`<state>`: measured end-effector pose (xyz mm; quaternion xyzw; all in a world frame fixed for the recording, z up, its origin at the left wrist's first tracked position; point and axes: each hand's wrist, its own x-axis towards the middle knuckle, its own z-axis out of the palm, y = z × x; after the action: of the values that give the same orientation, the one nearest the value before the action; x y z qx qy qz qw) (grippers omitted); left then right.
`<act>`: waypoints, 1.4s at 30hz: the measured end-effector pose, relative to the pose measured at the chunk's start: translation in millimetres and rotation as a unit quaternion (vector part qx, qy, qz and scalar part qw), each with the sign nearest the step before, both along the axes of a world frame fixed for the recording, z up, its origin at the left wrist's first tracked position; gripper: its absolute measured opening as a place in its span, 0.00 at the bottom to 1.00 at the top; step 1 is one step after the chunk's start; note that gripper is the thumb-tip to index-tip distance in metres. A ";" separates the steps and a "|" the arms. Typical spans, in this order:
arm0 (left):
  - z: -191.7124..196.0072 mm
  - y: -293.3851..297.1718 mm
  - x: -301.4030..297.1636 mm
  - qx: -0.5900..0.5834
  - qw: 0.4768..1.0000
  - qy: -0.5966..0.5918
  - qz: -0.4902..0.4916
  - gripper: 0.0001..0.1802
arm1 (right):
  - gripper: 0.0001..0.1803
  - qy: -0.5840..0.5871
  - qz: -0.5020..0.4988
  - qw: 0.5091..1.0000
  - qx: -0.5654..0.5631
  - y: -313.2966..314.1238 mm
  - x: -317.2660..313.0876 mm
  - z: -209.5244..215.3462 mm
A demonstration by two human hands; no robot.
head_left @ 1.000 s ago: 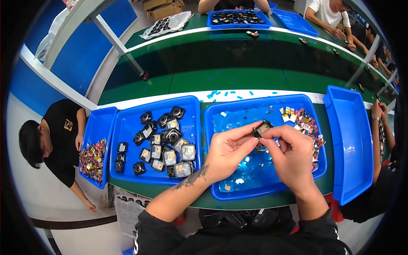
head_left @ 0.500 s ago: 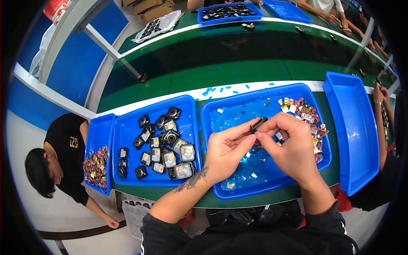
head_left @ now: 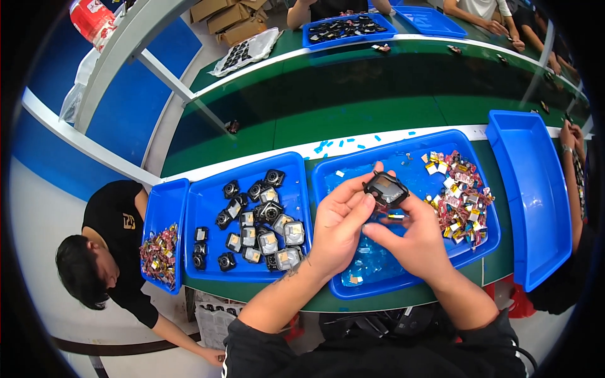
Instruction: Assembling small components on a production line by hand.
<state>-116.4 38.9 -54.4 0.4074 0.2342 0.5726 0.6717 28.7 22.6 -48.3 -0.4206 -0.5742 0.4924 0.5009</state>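
A black square watch case (head_left: 386, 189) is raised over the large blue tray (head_left: 328, 285), its dark flat face tilted up. My left hand (head_left: 340, 225) grips its left side, thumb in front and fingers behind. My right hand (head_left: 419, 242) touches the lower right edge with its index finger; the thumb stands apart, lower down. Some right fingers are hidden. Below lie blue film pieces (head_left: 372, 261) and, on the tray's right side, a heap of small red, white and yellow parts (head_left: 463, 201).
To the left stands a blue tray (head_left: 205, 268) with several black watch cases (head_left: 268, 242). Beyond it is a narrow tray (head_left: 179, 192) of small parts (head_left: 159, 255). Another blue tray (head_left: 529, 201) sits at right. A person (head_left: 113, 233) bends at far left; others work across the table.
The watch case has turned from edge-on to show its flat face and sits slightly higher. My right thumb has come away from it. The scene has shifted slightly right; the person at left reaches farther down.
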 end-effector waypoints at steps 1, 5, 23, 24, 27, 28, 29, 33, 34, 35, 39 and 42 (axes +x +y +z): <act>-0.9 -0.7 0.4 0.016 1.000 0.015 0.009 0.20 | 0.19 0.000 -0.003 1.000 0.002 0.7 -1.6 -2.1; 1.8 -6.6 -0.4 0.098 0.975 0.163 0.119 0.19 | 0.07 0.089 -0.016 0.996 -0.012 -0.2 -2.4 8.4; 17.3 -4.9 -11.3 0.466 0.726 0.463 0.203 0.13 | 0.05 -0.034 -0.063 0.997 0.039 -22.9 37.1 23.8; 15.7 -4.3 -11.1 0.479 0.713 0.468 0.206 0.13 | 0.05 -0.023 -0.053 0.998 0.032 -19.2 38.1 22.9; 14.9 -3.4 -10.7 0.506 0.692 0.471 0.209 0.13 | 0.07 0.010 -0.047 0.999 0.005 -14.8 38.8 22.7; 14.4 -3.5 -11.4 0.525 0.669 0.481 0.214 0.13 | 0.07 -0.013 -0.042 0.999 -0.001 -14.2 39.4 22.5; 13.7 -3.5 -12.0 0.544 0.646 0.490 0.218 0.13 | 0.07 -0.036 -0.036 0.999 -0.006 -13.6 40.0 22.3; 11.1 -4.1 -13.8 0.573 0.613 0.505 0.202 0.14 | 0.05 -0.020 -0.009 0.999 -0.040 -10.0 44.2 19.8; 12.6 -4.2 -13.1 0.569 0.618 0.506 0.197 0.13 | 0.04 0.014 0.005 0.998 -0.068 -8.9 45.2 19.4; 13.9 -4.5 -12.5 0.564 0.623 0.507 0.191 0.13 | 0.04 0.048 0.019 0.994 -0.095 -8.1 46.0 18.8; 15.4 -7.9 -4.2 0.426 0.746 0.489 0.152 0.12 | 0.04 0.096 0.016 0.993 -0.062 -9.0 46.6 12.5; 18.8 -11.3 -3.2 0.139 0.935 0.325 -0.018 0.08 | 0.05 0.072 0.011 0.997 -0.012 -11.4 48.5 13.1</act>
<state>-119.7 27.6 -35.6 0.6649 0.3504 0.4239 0.5054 77.2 11.3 -35.2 -0.3840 -0.5348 0.5340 0.5304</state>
